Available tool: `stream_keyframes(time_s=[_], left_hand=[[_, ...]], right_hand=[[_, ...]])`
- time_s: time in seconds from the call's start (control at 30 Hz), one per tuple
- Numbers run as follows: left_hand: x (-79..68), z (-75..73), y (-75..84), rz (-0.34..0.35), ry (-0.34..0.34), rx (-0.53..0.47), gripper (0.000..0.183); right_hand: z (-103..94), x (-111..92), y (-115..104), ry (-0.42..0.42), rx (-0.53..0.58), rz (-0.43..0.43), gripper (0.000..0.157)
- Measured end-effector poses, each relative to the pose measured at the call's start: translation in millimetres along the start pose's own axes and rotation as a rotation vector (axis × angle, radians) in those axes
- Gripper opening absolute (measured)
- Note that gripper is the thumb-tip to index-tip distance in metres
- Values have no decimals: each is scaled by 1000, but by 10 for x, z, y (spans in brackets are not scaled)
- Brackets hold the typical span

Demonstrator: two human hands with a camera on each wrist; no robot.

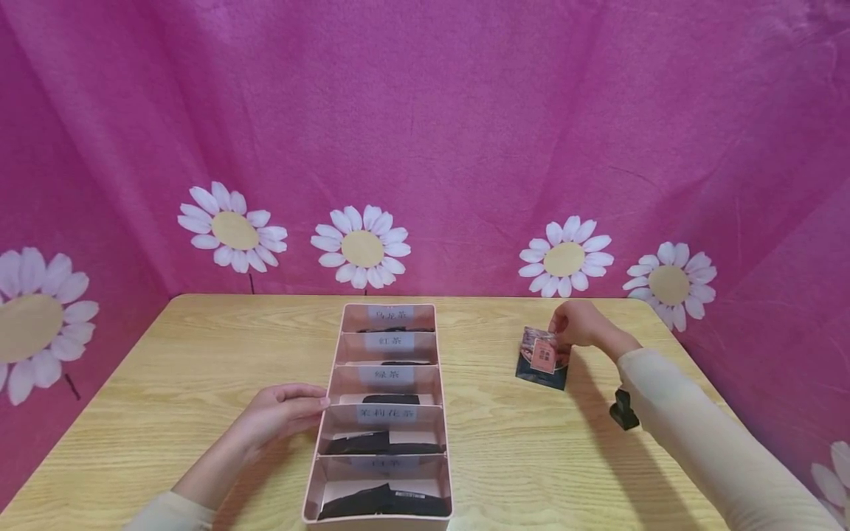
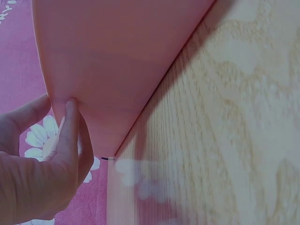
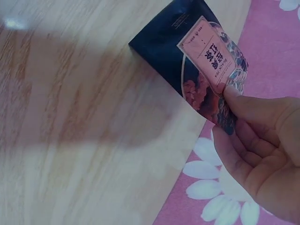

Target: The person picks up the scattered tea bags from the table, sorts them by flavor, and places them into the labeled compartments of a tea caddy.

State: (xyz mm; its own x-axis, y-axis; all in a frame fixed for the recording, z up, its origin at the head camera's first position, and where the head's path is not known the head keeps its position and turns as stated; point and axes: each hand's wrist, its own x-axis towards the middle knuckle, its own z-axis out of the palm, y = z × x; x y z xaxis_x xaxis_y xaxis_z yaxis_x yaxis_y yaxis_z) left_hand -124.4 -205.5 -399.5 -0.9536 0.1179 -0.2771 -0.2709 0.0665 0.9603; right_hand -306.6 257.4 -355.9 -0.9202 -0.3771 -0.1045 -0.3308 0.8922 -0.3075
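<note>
My right hand [image 1: 580,324] pinches a dark tea bag sachet [image 1: 535,377] by its corner, to the right of a pink divided box [image 1: 441,383]. In the right wrist view the sachet [image 3: 159,44] shows an orange-pink label reading BLACK TEA, with the thumb on its front. My left hand [image 1: 282,417] rests against the box's left side. In the left wrist view its fairly straight fingers [image 2: 70,122] touch the outer wall [image 2: 108,61], and the thumb lies by the rim. Dark sachets [image 1: 358,501] lie in the box's compartments, each with a labelled divider.
The box stands on a wood-grain table [image 1: 505,472]. A pink curtain [image 1: 465,147] with white daisies hangs behind and beside the table. A black device [image 1: 623,411] is at the right wrist.
</note>
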Motion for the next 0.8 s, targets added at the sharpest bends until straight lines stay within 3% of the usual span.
stream_keyframes(time_s=[0.57,0.8], left_hand=[[-3,0,-11,5,-8,-5,44],[0,-3,-2,3,2,-13,42]], right_hand=[[-226,-59,-179,6,64,-165,7],[-329,-57,-289,12,94,-164,10]])
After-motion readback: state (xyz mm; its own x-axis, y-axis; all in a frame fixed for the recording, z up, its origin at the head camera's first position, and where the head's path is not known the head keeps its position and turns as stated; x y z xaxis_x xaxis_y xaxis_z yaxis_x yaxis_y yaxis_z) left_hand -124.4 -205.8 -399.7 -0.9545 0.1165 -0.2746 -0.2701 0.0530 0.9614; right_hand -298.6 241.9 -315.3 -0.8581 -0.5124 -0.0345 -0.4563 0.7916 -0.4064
